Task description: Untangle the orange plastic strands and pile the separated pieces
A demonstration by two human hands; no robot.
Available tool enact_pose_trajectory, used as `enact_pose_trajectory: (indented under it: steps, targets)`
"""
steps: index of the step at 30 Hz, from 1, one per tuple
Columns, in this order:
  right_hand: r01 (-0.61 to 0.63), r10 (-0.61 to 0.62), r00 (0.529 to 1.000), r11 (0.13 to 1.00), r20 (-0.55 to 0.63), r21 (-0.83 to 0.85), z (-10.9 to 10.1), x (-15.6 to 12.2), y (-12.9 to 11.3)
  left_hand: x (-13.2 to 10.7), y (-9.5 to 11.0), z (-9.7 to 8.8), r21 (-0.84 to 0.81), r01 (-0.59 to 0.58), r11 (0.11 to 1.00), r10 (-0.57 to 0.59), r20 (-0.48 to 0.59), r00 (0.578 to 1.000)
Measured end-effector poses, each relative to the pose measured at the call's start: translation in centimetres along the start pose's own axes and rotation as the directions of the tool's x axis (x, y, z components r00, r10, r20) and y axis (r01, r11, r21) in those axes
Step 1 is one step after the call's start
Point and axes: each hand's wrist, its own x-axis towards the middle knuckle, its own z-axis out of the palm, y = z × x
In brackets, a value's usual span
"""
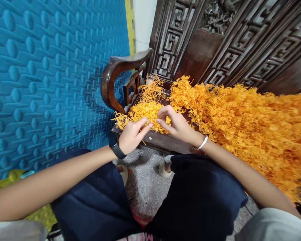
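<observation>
My left hand (134, 134), with a dark watch on its wrist, is closed in a pinch above the front edge of a dark wooden bench (163, 142). A thin orange strand (143, 142) pokes out beneath it, apparently part of a small piece in the pinch. Just across from it, my right hand (177, 125) curves its thumb and fingers, tips a little apart; nothing shows between them. Under both hands lies a heap of small yellow-orange plastic pieces (146, 109) with thin branching stems. Looser stringy pieces (153, 88) lie behind that heap.
A much larger pile of orange plastic pieces (256, 124) covers the right side. The bench has a curved wooden armrest (109, 78) and a carved backrest (210, 43). Blue foam matting (52, 83) stands on the left. My knees flank the speckled floor (147, 180).
</observation>
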Motion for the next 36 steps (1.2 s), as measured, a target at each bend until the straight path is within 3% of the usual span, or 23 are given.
enact_pose_trajectory:
  steps: [9,18,21,24,26,28,32,36]
  targets:
    - [0.029,-0.033,0.999,0.989,-0.024,-0.142,0.8,0.6,0.0,0.3,0.6,-0.1,0.062,-0.033,0.998,0.034,-0.008,0.999]
    - [0.110,-0.131,0.991,0.917,-0.029,-0.383,1.6,1.8,-0.3,1.4,0.7,0.1,0.019,-0.049,0.999,0.050,-0.075,0.996]
    - [-0.023,-0.040,0.990,0.903,-0.138,-0.430,0.6,1.3,1.7,0.2,1.3,-0.2,0.022,-0.079,0.997,0.081,-0.080,0.993]
    - [-0.275,0.152,0.926,0.899,-0.347,-0.341,-1.0,-0.6,4.8,-1.6,1.7,-0.7,-0.007,-0.081,0.997,0.081,-0.026,0.996]
    - [-0.379,0.252,0.873,0.890,-0.417,-0.255,-1.7,-2.0,6.5,-2.0,1.5,-0.9,-0.029,0.012,0.999,-0.012,0.004,1.000]
    - [-0.405,0.306,0.873,0.888,-0.379,-0.215,-1.8,-2.9,7.5,-1.6,0.8,-0.9,-0.056,0.114,0.992,-0.112,0.045,0.993]
    - [-0.404,0.374,0.912,0.886,-0.167,-0.226,-1.0,-3.0,7.8,0.1,-0.4,-0.5,-0.226,0.280,0.933,-0.251,0.149,0.957]
    - [-0.408,0.441,0.897,0.831,0.002,-0.379,-0.4,-2.9,8.1,1.0,-0.5,-0.3,-0.407,0.491,0.770,-0.410,0.274,0.870]
